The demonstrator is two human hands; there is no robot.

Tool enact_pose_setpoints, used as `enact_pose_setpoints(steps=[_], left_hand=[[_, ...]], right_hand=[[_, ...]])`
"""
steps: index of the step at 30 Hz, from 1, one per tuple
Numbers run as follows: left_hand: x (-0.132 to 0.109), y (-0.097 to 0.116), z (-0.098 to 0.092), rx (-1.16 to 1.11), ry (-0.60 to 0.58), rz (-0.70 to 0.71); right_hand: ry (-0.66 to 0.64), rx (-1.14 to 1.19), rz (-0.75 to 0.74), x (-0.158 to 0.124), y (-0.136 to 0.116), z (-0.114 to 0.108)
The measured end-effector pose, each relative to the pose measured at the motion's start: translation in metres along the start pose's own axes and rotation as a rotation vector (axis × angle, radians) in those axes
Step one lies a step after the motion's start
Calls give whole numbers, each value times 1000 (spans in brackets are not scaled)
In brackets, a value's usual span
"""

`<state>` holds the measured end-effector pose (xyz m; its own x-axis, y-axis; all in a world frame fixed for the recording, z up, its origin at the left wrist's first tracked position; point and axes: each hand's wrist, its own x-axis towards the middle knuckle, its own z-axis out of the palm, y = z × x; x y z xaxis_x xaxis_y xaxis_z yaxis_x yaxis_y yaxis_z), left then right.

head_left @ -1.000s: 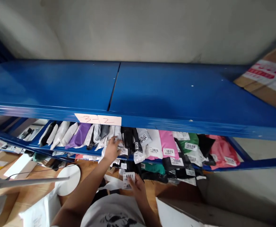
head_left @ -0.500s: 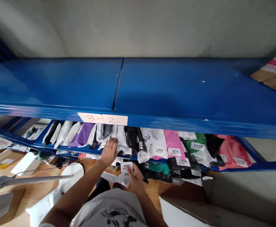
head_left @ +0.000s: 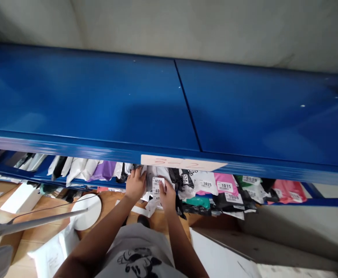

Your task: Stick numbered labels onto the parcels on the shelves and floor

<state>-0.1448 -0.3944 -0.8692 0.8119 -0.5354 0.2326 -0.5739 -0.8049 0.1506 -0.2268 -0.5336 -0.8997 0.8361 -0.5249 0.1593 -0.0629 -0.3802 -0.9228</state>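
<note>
My left hand [head_left: 134, 183] reaches under the blue top shelf [head_left: 169, 108] and rests with fingers spread on the upright row of white parcels [head_left: 150, 175]. Just to its right, my right hand [head_left: 167, 196] pinches a white parcel with numbered labels [head_left: 157, 186] and holds it against that row. The row of packed bags runs along the lower shelf: white and purple ones [head_left: 105, 170] on the left, black, white "1025" [head_left: 206, 184], pink "1015" [head_left: 225, 186], green and red ones on the right. The top shelf hides the bags' upper parts.
A paper tag marked "3-2" [head_left: 183, 163] is stuck on the top shelf's front edge. Below left stand a fan with a round white base [head_left: 86, 211] and cardboard boxes [head_left: 18, 197] on a wooden floor. A white box [head_left: 221, 258] lies at the lower right.
The view has swung left and closer to the shelf. My right hand has lifted the labelled parcel up from below the shelf to the row, beside my left hand, which stayed on the white parcels.
</note>
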Motion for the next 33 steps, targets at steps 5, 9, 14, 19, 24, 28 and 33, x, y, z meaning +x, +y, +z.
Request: enact_pose_setpoints(steps=[5,9,14,19,24,28,33], left_hand=[[3,-13,4,-103,17,42],[4,-16,5,-154,48,63],[6,-17,9,-227,31,87],[7,-10,10,-304,36,126],[-2,14,1,-659,107,135],[-7,34,9,-951,52,-61],[-9,47,23,-1403,-120,-428]], right_hand=[[22,63,113,1,-11,-1],[66,45,167,1,-16,0],[52,69,202,5,-14,-3],[-10,185,233,10,-11,-4],[-49,304,260,9,-12,-5],[-86,364,285,7,-11,-7],[-95,346,265,3,-11,-15]])
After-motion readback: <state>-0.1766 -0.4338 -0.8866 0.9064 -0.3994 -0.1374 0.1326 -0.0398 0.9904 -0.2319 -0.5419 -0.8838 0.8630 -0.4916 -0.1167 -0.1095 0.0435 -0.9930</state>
